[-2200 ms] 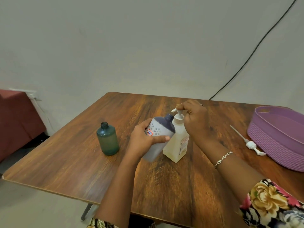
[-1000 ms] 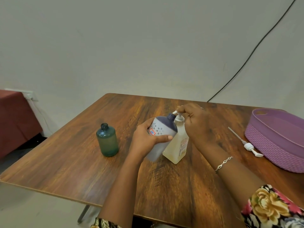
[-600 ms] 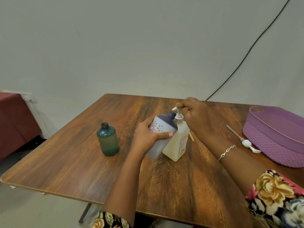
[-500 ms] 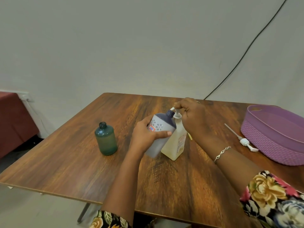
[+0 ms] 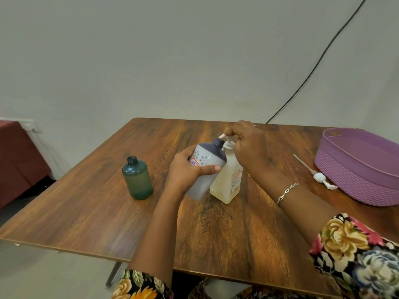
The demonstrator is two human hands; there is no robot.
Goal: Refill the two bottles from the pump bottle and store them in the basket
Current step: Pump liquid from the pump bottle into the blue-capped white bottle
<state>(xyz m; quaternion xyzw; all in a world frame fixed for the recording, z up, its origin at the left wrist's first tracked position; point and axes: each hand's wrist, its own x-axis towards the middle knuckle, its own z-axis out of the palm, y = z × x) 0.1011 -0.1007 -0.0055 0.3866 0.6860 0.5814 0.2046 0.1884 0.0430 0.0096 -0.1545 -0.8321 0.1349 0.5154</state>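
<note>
A clear pump bottle of pale yellow liquid stands mid-table. My right hand is closed over its white pump head, whose nozzle points into the open neck of a white bottle with a dark blue top. That bottle is tilted against the pump bottle, and my left hand grips its body. A green bottle stands upright and uncapped to the left, apart from both hands. The purple basket sits at the table's right edge, nothing visible inside it.
A loose white pump with its long dip tube lies on the wooden table just left of the basket. A black cable runs down the wall behind. A dark red surface stands at the far left.
My right hand has moved the pump head down and up again over the white bottle's neck. The left hand keeps holding the tilted bottle. The green bottle and basket have stayed put.
</note>
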